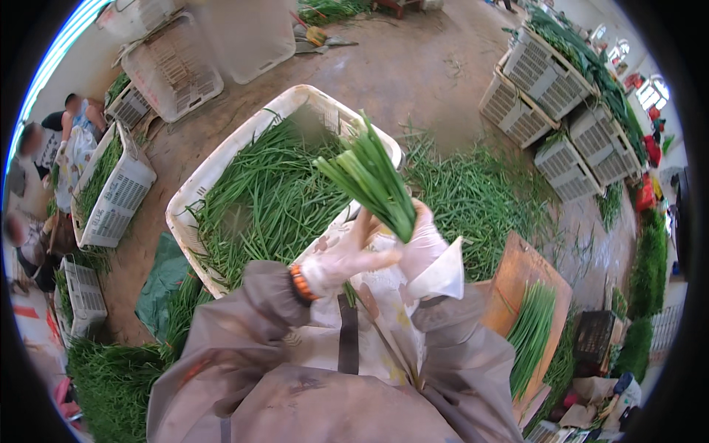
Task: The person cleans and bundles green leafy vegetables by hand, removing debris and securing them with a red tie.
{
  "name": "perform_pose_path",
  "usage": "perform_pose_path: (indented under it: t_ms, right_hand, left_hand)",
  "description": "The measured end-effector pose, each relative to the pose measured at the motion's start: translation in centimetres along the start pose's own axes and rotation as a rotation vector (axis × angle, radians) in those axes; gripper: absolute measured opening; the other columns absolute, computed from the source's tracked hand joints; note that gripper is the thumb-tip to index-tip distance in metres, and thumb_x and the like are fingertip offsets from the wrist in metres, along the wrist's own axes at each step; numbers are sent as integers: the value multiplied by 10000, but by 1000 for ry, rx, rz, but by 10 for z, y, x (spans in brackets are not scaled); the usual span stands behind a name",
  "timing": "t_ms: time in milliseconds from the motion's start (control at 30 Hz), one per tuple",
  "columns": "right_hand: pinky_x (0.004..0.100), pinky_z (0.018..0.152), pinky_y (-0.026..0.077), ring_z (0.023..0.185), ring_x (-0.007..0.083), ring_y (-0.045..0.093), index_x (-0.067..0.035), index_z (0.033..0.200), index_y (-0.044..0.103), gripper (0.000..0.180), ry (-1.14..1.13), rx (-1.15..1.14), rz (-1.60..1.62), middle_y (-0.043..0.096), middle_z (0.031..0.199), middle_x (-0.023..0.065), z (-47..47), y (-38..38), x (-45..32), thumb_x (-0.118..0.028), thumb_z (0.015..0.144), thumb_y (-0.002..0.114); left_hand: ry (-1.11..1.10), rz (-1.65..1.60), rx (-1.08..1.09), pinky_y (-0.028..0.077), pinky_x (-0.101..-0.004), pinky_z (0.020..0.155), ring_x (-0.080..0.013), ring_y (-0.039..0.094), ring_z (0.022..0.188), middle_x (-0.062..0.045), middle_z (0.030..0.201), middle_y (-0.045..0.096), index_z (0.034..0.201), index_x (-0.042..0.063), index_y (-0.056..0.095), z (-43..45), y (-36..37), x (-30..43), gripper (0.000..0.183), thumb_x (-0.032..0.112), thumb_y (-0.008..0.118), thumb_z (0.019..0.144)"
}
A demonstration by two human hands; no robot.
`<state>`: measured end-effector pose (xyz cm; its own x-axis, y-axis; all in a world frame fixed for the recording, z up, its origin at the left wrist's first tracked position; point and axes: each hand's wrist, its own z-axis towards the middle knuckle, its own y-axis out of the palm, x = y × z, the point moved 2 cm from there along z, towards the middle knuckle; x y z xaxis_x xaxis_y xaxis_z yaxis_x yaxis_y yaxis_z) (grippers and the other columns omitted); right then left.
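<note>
A bunch of long green leafy stalks (376, 180), like garlic chives, is held upright in front of me. My right hand (424, 238), in a thin pale glove, is closed around its lower part. My left hand (352, 260), also gloved and with an orange beaded band at the wrist, has its fingers spread beside the bunch; motion blurs it, and whether it touches the stalks is unclear. Beyond my hands stands a large white plastic crate (185, 213) holding loose green leaves (271, 194). At my right, a neat bundle of green stalks (532, 338) lies on a wooden board (512, 277).
Loose greens (482, 199) cover the floor right of the crate. Stacked white crates (548, 72) stand at the upper right. At the left, several people sit beside another filled crate (116, 194). A green sheet (163, 288) and heaped greens (111, 382) lie at the lower left.
</note>
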<state>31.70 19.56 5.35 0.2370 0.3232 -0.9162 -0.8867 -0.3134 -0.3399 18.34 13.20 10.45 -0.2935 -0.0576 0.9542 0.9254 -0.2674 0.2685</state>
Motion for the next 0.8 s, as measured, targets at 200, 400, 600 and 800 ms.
perform_pose_path:
  t_ms: [200, 400, 600, 800]
  right_hand:
    - [421, 865, 417, 878, 306, 588, 74, 1250, 370, 647, -258, -333, -444, 594, 975, 183, -2, 7, -129, -345, 808, 588]
    - [286, 822, 455, 907, 135, 558, -38, 1151, 550, 407, 385, -434, 442, 591, 947, 36, -4, -59, -83, -376, 956, 433]
    - [394, 1024, 302, 1266, 257, 368, -157, 1425, 256, 689, 605, -209, 973, 371, 1385, 103, -31, -17, -4, -593, 902, 364]
    - [301, 974, 375, 1202, 174, 443, -78, 1339, 389, 520, 585, -440, 458, 450, 1320, 95, -44, -6, 4, -414, 945, 436]
  left_hand:
    - [-344, -690, 106, 490, -316, 844, -234, 617, 924, -160, 1019, 623, 1102, -61, 554, 16, -38, 44, 387, 249, 558, 871]
    - [-693, -362, -82, 504, -318, 712, -214, 622, 750, -157, 903, 633, 1070, -42, 576, -26, -66, 77, 391, 214, 602, 776]
    - [-950, -596, -45, 525, -338, 735, -247, 619, 811, -172, 991, 609, 1177, -18, 513, -97, -17, 14, 505, 164, 661, 730]
    - [-1038, -984, -158, 478, -365, 896, -284, 606, 989, -210, 1129, 582, 1289, 7, 444, -104, 1, -2, 475, 230, 503, 873]
